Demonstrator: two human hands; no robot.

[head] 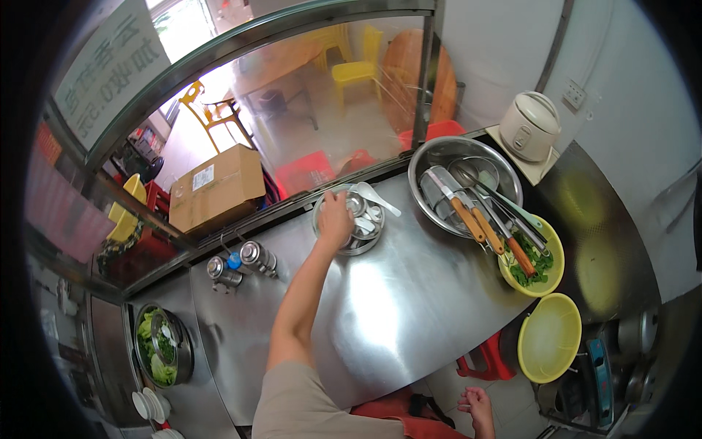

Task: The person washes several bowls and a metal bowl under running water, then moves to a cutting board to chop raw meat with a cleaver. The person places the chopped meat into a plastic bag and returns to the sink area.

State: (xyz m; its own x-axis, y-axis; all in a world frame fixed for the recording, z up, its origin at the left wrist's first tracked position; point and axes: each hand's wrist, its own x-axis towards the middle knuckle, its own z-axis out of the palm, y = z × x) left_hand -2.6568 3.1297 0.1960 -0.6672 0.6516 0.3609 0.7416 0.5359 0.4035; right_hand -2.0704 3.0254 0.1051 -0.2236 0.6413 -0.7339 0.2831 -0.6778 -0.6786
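Observation:
My left hand (pixel 335 217) reaches down over a round metal tray (pixel 359 251) near the glass partition, its fingertips among small metal containers (pixel 355 204). Whether the fingers hold anything is hidden. White spoons (pixel 364 225) lie in the tray, and a larger white soup spoon (pixel 378 198) rests across its rim, pointing right. At the lower right, away from the counter, my right hand (pixel 477 405) hangs beside the red apron (pixel 433 427) with fingers loosely bent and nothing visible in it.
Two metal canisters (pixel 258 257) stand left of the tray on the steel counter (pixel 307 340). To the right, a large steel bowl (pixel 419 206) holds strainers and ladles, beside a yellow basket of greens (pixel 558 263) and a rice cooker (pixel 529 129). Lettuce fills a pot (pixel 186 356) at left.

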